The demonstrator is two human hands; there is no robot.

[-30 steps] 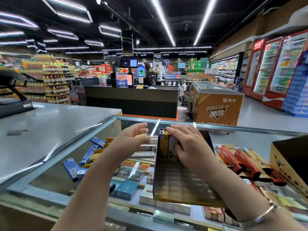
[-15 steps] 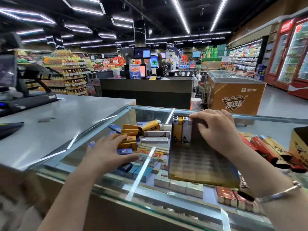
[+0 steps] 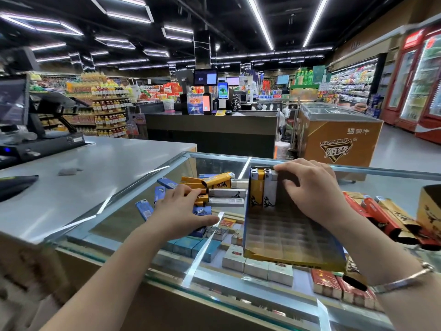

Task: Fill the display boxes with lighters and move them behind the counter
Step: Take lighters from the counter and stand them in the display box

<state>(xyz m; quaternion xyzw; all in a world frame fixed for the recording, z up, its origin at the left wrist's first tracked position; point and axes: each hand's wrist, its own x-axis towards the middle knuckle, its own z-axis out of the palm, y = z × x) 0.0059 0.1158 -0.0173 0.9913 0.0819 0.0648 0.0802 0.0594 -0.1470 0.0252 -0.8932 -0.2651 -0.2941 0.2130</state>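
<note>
A display box (image 3: 286,237) with a gridded floor lies on the glass tabletop (image 3: 114,225), its far left corner holding a few upright lighters (image 3: 262,189), yellow and white ones side by side. The right hand (image 3: 312,187) rests over the far end of the box with its fingers curled, the fingertips touching the tops of the standing lighters; whether it pinches one cannot be told. The left hand (image 3: 183,211) lies just left of the box on a loose pile of lighters (image 3: 214,189) in blue, yellow and white, fingers bent over them and thumb stretched toward the box; whether it grips any is unclear. A bracelet (image 3: 405,280) circles the right wrist. Under the glass lie rows of cigarette packs (image 3: 257,266). At the right edge sits another cardboard box (image 3: 429,211) beside long red and gold packets (image 3: 377,216).
</note>
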